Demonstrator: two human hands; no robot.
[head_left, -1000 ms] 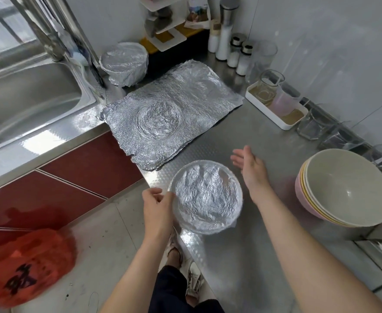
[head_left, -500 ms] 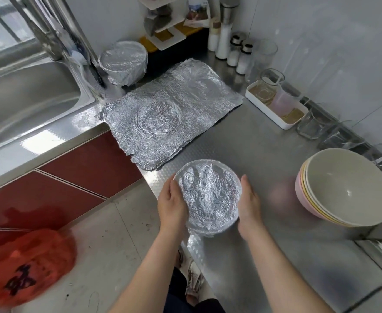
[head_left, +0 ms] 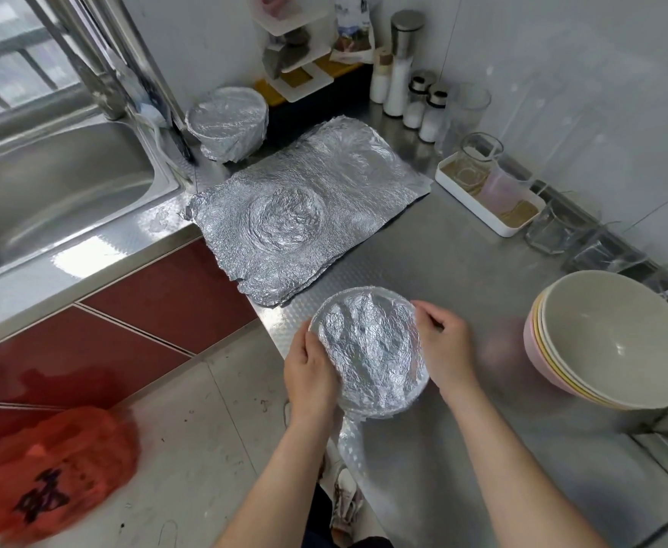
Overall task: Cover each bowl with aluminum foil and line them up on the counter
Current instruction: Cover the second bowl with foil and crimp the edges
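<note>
A foil-covered bowl (head_left: 370, 354) sits near the front edge of the steel counter (head_left: 435, 255). My left hand (head_left: 312, 375) grips its left side, fingers curled over the foil at the rim. On the right side my right hand (head_left: 445, 350) holds the rim, fingers curled. A second foil-covered bowl (head_left: 227, 126) stands at the back beside the sink. A pile of crumpled foil sheets (head_left: 304, 215) lies flat on the counter between them, with a round dent in it. A stack of uncovered bowls (head_left: 613, 342), cream on top and pink at the bottom, sits at the right.
The sink (head_left: 48, 191) and its tap are at the left. A white tray (head_left: 490, 203) with glass cups, loose glasses (head_left: 553, 231) and shakers (head_left: 423, 104) line the back wall. A red plastic bag (head_left: 44, 480) hangs low at the left over the floor.
My right hand came from open above the counter onto the bowl's right rim. My left hand slid from the near edge to the left side, and the bowl tilted slightly.
</note>
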